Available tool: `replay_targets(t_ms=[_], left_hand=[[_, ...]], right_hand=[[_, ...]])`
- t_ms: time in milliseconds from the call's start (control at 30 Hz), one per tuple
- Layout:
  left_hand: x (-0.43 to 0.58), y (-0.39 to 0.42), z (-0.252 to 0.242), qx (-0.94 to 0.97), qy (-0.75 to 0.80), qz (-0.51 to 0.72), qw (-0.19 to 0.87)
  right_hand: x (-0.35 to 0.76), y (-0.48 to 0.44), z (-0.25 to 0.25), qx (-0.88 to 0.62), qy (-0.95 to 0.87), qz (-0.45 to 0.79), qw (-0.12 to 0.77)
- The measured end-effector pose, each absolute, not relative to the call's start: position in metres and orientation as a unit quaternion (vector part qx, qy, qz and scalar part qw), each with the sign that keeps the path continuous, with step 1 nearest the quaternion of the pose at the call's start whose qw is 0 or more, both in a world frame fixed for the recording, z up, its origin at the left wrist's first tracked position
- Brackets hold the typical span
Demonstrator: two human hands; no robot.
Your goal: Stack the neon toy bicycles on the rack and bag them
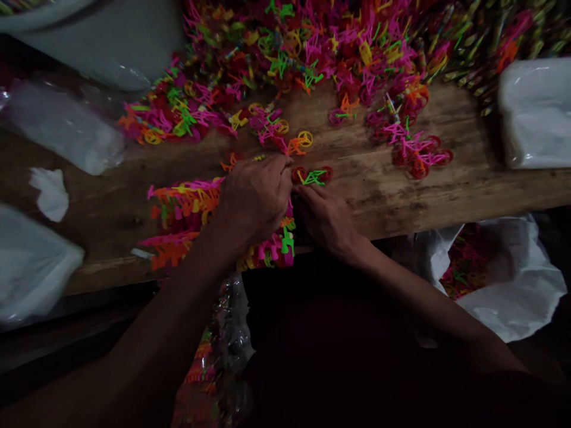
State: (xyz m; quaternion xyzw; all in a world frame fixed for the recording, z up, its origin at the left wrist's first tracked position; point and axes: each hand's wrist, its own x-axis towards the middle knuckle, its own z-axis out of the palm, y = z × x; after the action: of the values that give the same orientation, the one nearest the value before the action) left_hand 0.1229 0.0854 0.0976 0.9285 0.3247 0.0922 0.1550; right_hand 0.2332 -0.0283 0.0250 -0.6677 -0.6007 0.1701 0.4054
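A small plastic toy bicycle [316,176] with a green frame and red wheels is at my fingertips above the wooden table. My right hand [330,221] pinches it from below, at its left wheel. Close against the same wheel, my left hand [255,196] is closed with its fingers curled under; what lies inside them is hidden. Beneath and beside my left wrist are rows of toy bicycles [178,199], lined up in pink, orange, yellow and green. A few loose toy bicycles [300,142] lie just beyond my hands.
A big heap of toy bicycles [285,53] covers the far side of the wooden table [370,196]. Stacked white plastic bags [537,113] lie at right, and clear bags [66,125] at left. An open white sack [517,297] of colourful pieces stands below the table's edge at right.
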Motion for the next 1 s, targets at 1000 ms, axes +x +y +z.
replay_targets(t_ms=[1000], left_hand=[[0.087,0.094,0.114,0.960,0.217,0.057,0.169]], right_hand=[[0.210,-0.053,0.044,-0.539,-0.345,0.451,0.622]])
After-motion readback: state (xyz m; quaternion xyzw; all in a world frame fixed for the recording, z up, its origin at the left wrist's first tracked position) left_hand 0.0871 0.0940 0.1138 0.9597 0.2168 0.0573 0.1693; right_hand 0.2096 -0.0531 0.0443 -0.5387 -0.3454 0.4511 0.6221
